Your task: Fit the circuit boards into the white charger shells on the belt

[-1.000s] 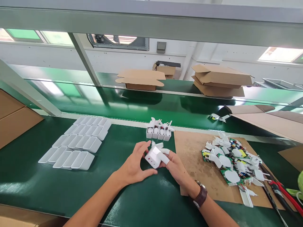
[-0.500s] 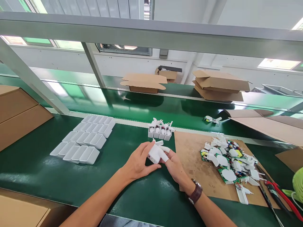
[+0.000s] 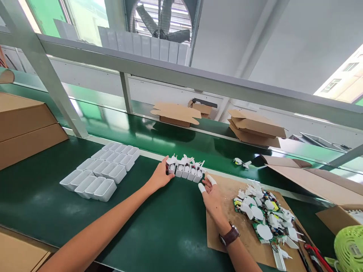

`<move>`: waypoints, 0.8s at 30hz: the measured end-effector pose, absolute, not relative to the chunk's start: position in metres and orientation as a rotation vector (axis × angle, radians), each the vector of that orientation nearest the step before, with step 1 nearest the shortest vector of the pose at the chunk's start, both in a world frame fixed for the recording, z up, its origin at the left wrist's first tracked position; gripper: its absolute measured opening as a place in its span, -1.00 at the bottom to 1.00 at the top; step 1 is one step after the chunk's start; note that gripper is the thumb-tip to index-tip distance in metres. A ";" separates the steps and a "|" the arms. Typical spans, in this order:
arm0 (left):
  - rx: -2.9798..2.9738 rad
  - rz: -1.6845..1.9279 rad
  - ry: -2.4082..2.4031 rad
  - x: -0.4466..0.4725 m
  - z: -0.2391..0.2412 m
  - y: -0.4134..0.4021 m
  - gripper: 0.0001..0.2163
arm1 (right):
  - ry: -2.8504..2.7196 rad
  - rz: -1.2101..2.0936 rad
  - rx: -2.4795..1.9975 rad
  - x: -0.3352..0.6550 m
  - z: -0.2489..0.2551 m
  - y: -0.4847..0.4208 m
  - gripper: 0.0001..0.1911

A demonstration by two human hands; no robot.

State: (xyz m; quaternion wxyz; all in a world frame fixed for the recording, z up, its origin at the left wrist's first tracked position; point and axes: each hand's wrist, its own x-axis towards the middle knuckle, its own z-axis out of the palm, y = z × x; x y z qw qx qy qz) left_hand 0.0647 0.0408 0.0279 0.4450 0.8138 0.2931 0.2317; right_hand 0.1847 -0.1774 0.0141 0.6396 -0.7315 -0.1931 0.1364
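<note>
A row of white charger housings [image 3: 187,170] with plug parts sticking up stands on the green bench [image 3: 159,226]. My left hand [image 3: 159,176] reaches forward and its fingers are closed on the leftmost housing [image 3: 171,167] of that row. My right hand [image 3: 210,195] lies open, holding nothing, just right of the row at the edge of a cardboard sheet [image 3: 227,230]. White finger cots cover two of its fingertips, and a watch is on that wrist.
Rows of empty white shells [image 3: 99,173] lie to the left. A pile of circuit boards and plug parts [image 3: 263,213] sits on the cardboard. Red-handled pliers [image 3: 317,257] and a green fan [image 3: 350,249] are at the right. Cardboard boxes [image 3: 25,128] stand at the left.
The housing that both hands held near me now stands at the left end of the row under my left hand. My right hand has let go and opened. The view has tilted up.
</note>
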 end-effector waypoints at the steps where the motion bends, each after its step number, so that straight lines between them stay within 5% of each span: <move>1: 1.995 0.575 0.725 0.068 0.026 0.039 -0.16 | -0.474 0.329 -1.662 0.188 0.013 -0.174 -0.31; 17: 1.796 0.771 0.669 0.167 0.040 0.070 -0.36 | -0.559 0.195 -1.796 0.281 0.043 -0.078 -0.19; 24: 1.803 0.666 0.814 0.180 0.036 0.086 -0.25 | -0.624 0.247 -1.762 0.298 0.021 -0.066 -0.29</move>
